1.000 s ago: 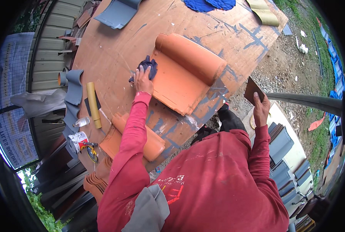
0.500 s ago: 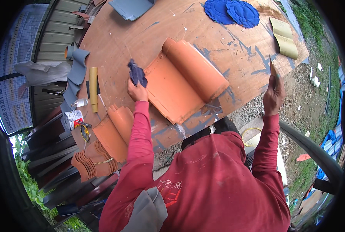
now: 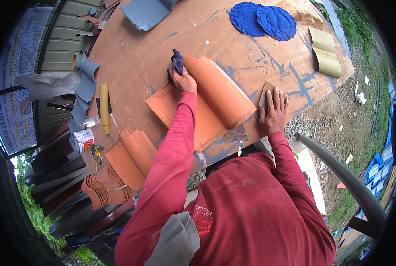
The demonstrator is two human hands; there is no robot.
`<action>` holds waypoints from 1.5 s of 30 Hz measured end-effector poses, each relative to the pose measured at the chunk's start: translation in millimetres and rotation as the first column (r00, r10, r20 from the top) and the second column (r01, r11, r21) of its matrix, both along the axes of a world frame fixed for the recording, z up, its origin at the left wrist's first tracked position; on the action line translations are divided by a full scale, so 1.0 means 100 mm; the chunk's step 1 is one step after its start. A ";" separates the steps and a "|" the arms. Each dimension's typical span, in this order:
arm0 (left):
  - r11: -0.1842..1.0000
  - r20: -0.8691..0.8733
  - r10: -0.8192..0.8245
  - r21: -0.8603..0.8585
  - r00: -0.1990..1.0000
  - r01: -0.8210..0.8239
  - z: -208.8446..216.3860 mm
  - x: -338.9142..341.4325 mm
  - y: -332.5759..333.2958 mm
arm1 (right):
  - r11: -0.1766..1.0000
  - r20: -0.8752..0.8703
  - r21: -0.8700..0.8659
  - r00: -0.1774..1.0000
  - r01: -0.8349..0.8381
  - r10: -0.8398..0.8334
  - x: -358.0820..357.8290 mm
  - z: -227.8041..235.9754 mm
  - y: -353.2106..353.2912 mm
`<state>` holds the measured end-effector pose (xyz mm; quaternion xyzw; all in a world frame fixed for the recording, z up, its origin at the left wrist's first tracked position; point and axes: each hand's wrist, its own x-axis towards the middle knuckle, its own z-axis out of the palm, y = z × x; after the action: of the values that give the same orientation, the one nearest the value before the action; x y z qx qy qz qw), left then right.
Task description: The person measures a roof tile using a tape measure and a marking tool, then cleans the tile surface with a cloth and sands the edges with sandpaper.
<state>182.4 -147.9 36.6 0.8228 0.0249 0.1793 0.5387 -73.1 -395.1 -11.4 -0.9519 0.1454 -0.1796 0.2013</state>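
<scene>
left hand (image 3: 184,81), clutching the rag (image 3: 177,63), is now apparently wiping the tile (image 3: 222,91) toward its far end, right hand (image 3: 274,113) settling spread-fingered over card (image 3: 265,90).

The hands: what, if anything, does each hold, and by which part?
Left hand: the cloth, by its near end. Right hand: rests on the sheet; grip unclear.

Support: brown wooden table (image 3: 131,57) with grey paint streaks | on it: large orange curved tile (image 3: 222,91); another orange curved tile (image 3: 138,148); grey tile (image 3: 147,13); two overlapping round blue cloths (image 3: 275,23); beige wavy piece (image 3: 325,52)
</scene>
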 end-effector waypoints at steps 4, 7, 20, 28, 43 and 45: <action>0.725 0.061 -0.322 0.657 0.945 0.205 0.17 -0.01 -0.02 | 0.998 0.028 0.041 0.999 0.044 -0.045 0.02 0.03 0.03; 0.604 0.051 -0.401 0.765 0.915 0.222 0.24 -0.07 0.09 | 0.989 0.127 0.089 0.984 0.115 -0.125 0.01 0.03 0.04; 0.358 -0.178 -0.787 0.648 0.591 0.672 0.30 -1.67 -0.75 | 0.981 0.268 0.151 0.950 0.120 -0.157 0.08 -0.01 0.04; 0.488 -0.538 -0.739 -0.014 0.406 0.872 0.41 -2.50 0.07 | 0.985 -0.229 -0.145 0.965 0.094 -0.125 0.36 0.26 -0.42; 0.876 -0.591 0.307 0.481 0.746 0.021 0.49 -2.29 1.57 | 0.909 -0.082 0.229 0.923 -0.349 0.375 1.29 0.23 0.93; 0.860 -0.546 0.383 0.505 0.745 -0.072 0.28 -2.17 1.41 | 0.919 -0.076 0.205 0.931 -0.336 0.357 1.30 0.29 0.80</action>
<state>-34.1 -6.8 64.9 0.9265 0.2645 -0.0394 0.2649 56.8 -314.8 17.2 -0.9477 0.0018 -0.0732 0.3107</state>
